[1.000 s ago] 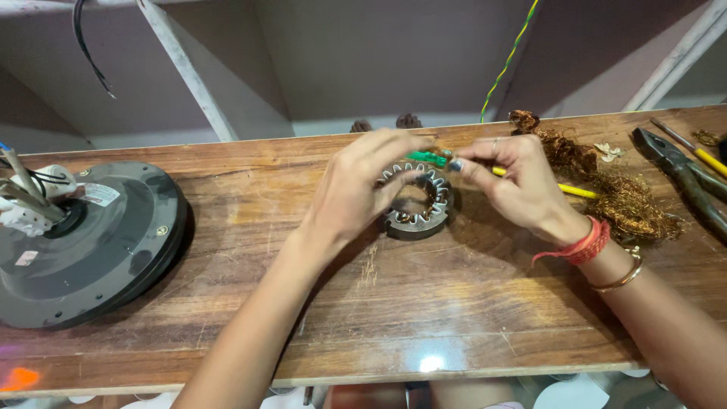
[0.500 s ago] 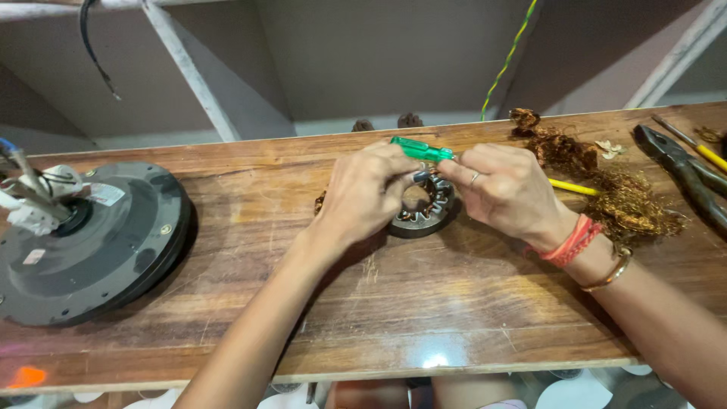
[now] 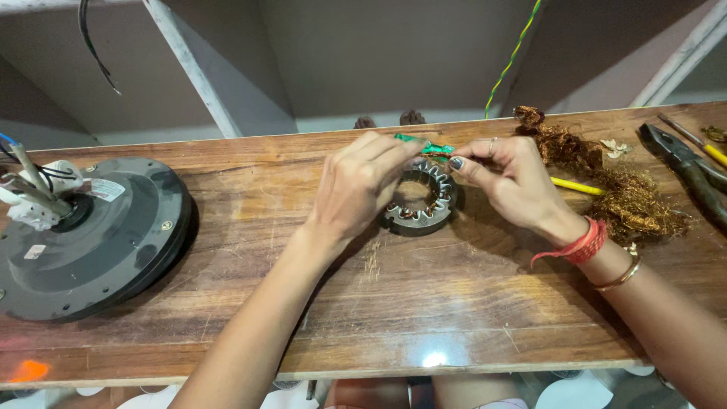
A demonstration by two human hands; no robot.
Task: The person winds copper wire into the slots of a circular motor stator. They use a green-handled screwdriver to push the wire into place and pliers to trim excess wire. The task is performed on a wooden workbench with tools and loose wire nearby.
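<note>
A long brown wooden table (image 3: 227, 303) holds a big round dark grey fan motor (image 3: 91, 235) on the left – white wires poke out of its middle. On the right lie a heap of tangled copper wire (image 3: 632, 201) and black pliers (image 3: 685, 170)

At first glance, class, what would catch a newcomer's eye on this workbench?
Mid-bench, the left hand and right hand pinch a small green strip over a toothed metal ring. At the left edge lies a big dark round motor housing; on the right, a heap of tangled copper wire beside pliers.
</note>
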